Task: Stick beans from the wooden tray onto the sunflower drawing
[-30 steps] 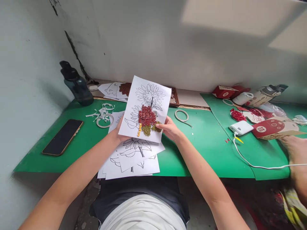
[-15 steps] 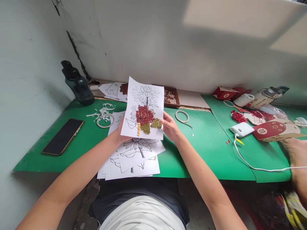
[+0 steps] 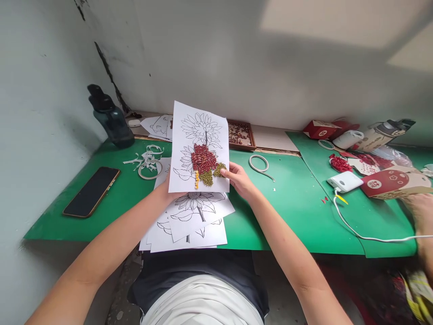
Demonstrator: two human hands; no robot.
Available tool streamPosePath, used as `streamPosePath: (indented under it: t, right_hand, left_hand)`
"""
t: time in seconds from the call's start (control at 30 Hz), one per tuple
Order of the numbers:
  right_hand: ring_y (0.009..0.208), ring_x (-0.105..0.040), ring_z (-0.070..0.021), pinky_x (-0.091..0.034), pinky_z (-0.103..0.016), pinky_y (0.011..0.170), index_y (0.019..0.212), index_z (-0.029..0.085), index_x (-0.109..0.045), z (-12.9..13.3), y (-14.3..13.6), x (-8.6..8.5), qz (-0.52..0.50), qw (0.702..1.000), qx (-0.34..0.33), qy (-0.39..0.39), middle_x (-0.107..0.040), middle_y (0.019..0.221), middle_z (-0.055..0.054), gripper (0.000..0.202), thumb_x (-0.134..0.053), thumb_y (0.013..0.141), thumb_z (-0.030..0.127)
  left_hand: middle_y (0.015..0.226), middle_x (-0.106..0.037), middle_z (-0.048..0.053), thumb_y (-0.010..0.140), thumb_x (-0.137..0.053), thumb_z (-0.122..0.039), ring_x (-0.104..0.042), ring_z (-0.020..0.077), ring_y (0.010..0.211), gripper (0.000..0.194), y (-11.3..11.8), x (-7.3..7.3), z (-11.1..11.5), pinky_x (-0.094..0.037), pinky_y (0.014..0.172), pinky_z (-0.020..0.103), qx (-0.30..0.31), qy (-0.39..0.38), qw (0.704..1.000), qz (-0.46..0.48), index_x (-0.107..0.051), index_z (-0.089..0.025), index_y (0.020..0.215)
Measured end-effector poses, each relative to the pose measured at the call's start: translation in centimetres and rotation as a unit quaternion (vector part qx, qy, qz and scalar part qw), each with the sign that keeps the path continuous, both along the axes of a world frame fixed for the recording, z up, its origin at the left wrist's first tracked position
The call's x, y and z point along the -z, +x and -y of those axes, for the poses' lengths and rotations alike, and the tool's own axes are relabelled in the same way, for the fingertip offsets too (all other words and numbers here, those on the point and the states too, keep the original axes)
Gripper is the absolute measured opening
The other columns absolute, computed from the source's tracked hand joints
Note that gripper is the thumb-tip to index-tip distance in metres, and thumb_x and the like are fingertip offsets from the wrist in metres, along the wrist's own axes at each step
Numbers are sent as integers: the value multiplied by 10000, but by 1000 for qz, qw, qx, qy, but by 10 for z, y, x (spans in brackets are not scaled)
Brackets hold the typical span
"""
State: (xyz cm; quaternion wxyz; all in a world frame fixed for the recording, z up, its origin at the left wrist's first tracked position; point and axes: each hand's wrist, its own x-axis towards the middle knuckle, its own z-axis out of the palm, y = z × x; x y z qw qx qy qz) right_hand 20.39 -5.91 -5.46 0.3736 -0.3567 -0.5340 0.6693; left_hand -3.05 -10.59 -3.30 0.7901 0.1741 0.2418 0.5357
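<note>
Both hands hold up a white sheet (image 3: 179, 149) printed with flower outlines. Red beans (image 3: 203, 158), green beans (image 3: 205, 178) and a short column of yellow kernels (image 3: 196, 179) cover part of it. My left hand (image 3: 171, 189) grips the lower left edge, its fingers mostly hidden behind the paper. At the lower right edge, my right hand (image 3: 237, 178) has its thumb on the front near the green beans and its other fingers at the back. Beneath the raised sheet, more printed flower sheets (image 3: 206, 234) lie overlapping on the green table (image 3: 291, 212).
A phone (image 3: 91, 192), dark bottle (image 3: 111, 119), paper scraps and tape ring (image 3: 149, 169) are left. Behind stands a bean tray (image 3: 252, 135). A coil (image 3: 259, 163), white device (image 3: 345, 182) with cable, and red box (image 3: 395, 181) lie right, near another person's arm (image 3: 422, 221).
The held sheet has shifted slightly left and up and tilted a little. My right thumb now lies further over the paper's front, by the green beans.
</note>
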Motion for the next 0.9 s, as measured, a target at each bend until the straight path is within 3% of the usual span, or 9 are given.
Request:
streamPosePath:
  t: [0.17,0.3,0.5,0.9]
  right_hand:
    - [1031,-758,-264,-618,-409,933,1089,222,-812,-2,-1,3,3,1000,11,11,-818,1169,-79,507,-974,706,512]
    - [967,-754,-251,-620,-385,849,1099,217,-819,-1,0,2,6,1000,9,3,-818,1127,-84,507,-948,735,545]
    - [925,-747,-256,-604,-400,862,972,203,-821,-3,-2,4,23,998,49,26,-823,1005,-73,503,-992,645,546]
    - [923,-730,-257,-589,-386,824,956,214,-811,-2,-1,3,31,997,57,38,-811,988,-67,498,-962,666,591]
  left_hand:
    - [1189,-783,128,1068,-423,-415,-655,379,1321,426,2,-10,4,-517,1154,570,21,15,1000,14,-729,-170,1236]
    - [1161,-783,133,1079,-387,-389,-640,377,1334,426,3,-18,6,-509,1164,563,3,-4,1000,3,-735,-154,1156]
    - [1129,-791,131,1095,-309,-372,-641,367,1327,489,3,-15,5,-512,1169,538,-12,8,1000,-7,-744,-148,1104]
    - [1173,-792,121,1059,-362,-424,-636,383,1338,479,0,-9,4,-509,1170,557,-19,-17,1000,-5,-756,-159,1118]
